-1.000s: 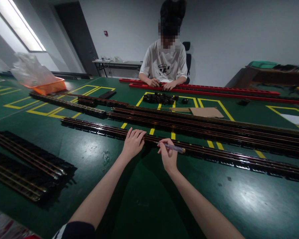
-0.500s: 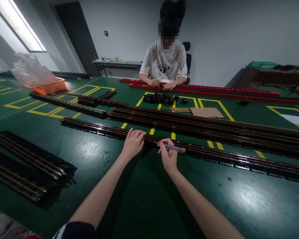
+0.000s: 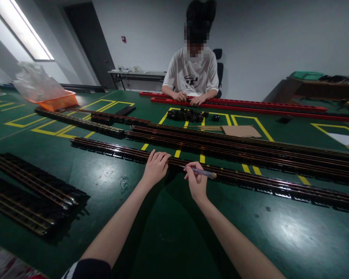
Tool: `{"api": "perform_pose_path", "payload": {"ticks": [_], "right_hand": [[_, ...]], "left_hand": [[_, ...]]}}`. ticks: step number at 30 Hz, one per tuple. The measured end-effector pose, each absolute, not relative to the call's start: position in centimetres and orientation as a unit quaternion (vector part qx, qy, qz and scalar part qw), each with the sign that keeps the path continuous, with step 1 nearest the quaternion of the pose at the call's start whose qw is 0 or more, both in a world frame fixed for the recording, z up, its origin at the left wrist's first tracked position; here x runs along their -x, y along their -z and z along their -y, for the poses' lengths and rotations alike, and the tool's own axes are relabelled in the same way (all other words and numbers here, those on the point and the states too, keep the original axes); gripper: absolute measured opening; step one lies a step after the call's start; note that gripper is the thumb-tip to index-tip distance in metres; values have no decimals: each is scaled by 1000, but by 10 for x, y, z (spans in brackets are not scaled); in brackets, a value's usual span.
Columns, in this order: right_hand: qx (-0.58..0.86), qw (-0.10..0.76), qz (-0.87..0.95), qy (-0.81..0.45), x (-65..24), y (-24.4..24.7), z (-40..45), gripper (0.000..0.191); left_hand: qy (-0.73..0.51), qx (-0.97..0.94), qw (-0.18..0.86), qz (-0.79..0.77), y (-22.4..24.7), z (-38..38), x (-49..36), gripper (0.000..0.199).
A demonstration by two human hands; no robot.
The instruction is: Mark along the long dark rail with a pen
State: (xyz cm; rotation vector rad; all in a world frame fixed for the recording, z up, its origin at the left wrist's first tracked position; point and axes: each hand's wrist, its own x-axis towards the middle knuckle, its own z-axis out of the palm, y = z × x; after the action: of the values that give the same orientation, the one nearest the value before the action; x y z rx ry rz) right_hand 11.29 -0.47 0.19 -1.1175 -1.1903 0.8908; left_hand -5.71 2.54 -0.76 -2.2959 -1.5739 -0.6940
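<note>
A long black strip (image 3: 119,150) with copper-coloured rails runs across the green table in front of me. Draped over its middle is my left hand (image 3: 155,166), fingers bent across the far side and thumb at the near side, gripping it. My right hand (image 3: 196,182) pinches a slim pen-like tool (image 3: 205,172) with a clear purplish barrel and a yellowish end. The tool lies slanted in the fingers, its thin tip pointing left at the strip, close to my left hand. Whether the tip touches the strip I cannot tell.
Beyond it lie several similar strips (image 3: 235,149), with more at the left (image 3: 31,182). Small black parts (image 3: 187,115), cardboard (image 3: 241,131) and an orange basket (image 3: 58,101) with a plastic bag stand farther back. A co-worker (image 3: 190,73) handles red rails (image 3: 250,106) opposite.
</note>
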Motion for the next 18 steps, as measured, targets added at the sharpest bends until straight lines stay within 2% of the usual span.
{"api": "perform_pose_path", "payload": {"ticks": [18], "right_hand": [[477, 598, 518, -382, -113, -2, 5, 14]], "left_hand": [[252, 780, 131, 557, 7, -25, 58, 45]]}}
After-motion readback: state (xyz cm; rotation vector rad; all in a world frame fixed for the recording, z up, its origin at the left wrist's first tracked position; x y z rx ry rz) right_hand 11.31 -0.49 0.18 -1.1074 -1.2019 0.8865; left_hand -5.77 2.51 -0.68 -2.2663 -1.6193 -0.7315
